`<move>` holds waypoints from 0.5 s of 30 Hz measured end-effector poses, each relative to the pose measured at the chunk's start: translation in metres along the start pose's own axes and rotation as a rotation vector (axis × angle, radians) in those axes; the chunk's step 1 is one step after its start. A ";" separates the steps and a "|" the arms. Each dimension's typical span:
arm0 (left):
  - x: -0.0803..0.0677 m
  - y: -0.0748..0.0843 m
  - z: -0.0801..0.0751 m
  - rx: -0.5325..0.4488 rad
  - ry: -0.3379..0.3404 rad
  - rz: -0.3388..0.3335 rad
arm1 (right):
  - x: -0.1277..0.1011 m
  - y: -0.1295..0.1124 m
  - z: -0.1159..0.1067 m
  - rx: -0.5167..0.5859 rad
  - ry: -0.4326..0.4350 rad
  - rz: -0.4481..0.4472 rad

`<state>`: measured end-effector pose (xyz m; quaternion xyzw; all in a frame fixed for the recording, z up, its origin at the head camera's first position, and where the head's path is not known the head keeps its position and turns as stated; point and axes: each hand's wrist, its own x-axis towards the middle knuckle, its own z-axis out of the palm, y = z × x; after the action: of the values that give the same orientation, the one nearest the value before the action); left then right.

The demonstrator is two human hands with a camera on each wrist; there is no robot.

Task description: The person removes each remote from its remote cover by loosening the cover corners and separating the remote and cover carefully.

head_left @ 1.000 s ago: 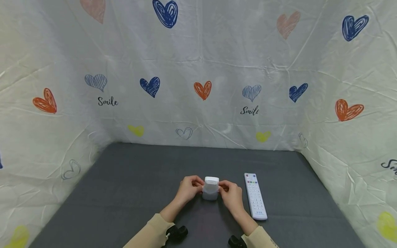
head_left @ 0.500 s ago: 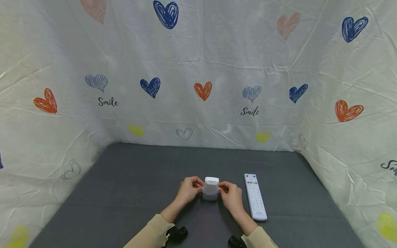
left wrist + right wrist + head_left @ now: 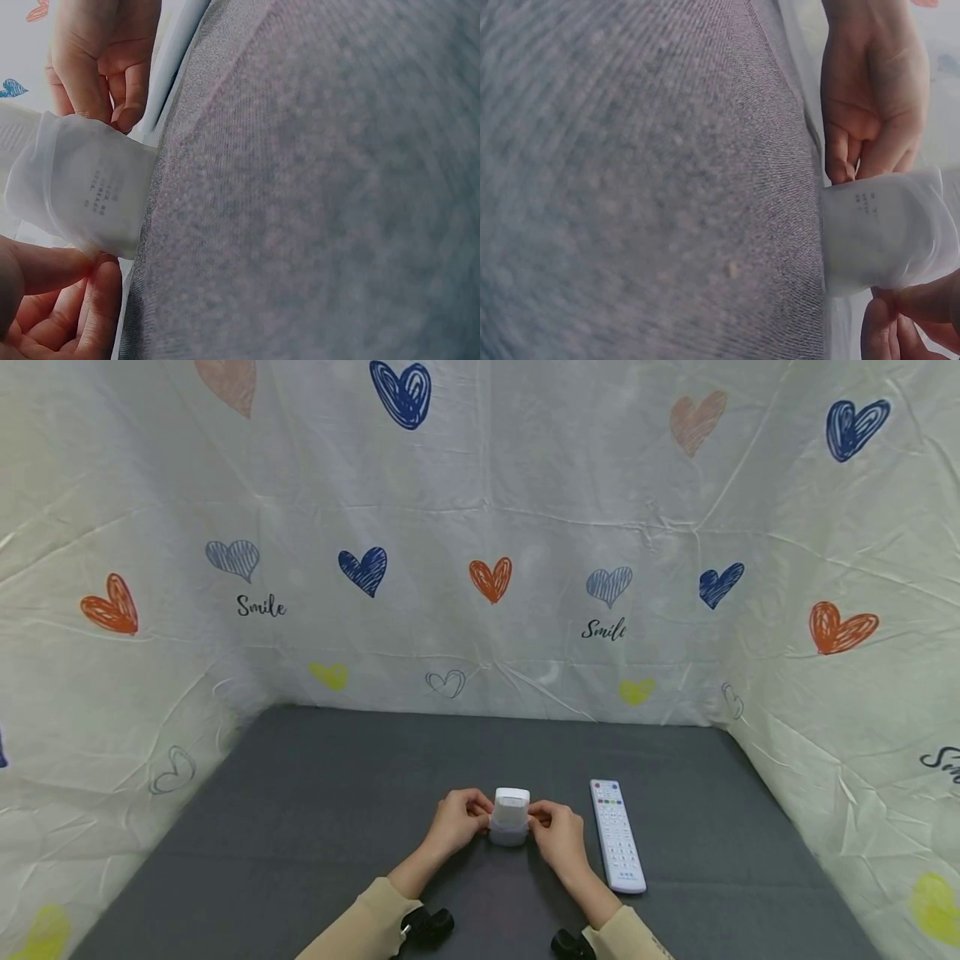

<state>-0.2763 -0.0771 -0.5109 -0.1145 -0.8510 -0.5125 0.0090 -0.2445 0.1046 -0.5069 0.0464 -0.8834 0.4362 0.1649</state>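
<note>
A white, rounded block-like device (image 3: 512, 804) stands upright on the dark cloth, its lower part inside a translucent whitish sleeve (image 3: 508, 833). Small print shows through the sleeve in both wrist views. My left hand (image 3: 454, 820) pinches the sleeve's left side between thumb and fingers. On the opposite side, my right hand (image 3: 559, 835) pinches it the same way. In the left wrist view, the sleeve's rim makes a raised band around the device.
To the right of my right hand lies a white remote control (image 3: 618, 837) with many buttons. Dark grey cloth (image 3: 337, 793) covers the table. Behind and at both sides hangs a white sheet (image 3: 540, 510) printed with hearts.
</note>
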 end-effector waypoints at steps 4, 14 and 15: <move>0.000 0.001 0.000 0.013 -0.013 -0.001 | 0.000 0.001 0.000 -0.014 -0.007 0.003; -0.001 -0.004 0.003 0.064 -0.023 0.013 | -0.002 0.005 0.003 -0.047 0.003 -0.011; -0.001 -0.004 0.004 0.065 -0.017 0.014 | -0.002 0.006 0.003 -0.051 0.006 -0.017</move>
<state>-0.2756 -0.0762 -0.5165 -0.1244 -0.8665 -0.4834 0.0092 -0.2450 0.1055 -0.5139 0.0482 -0.8933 0.4124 0.1723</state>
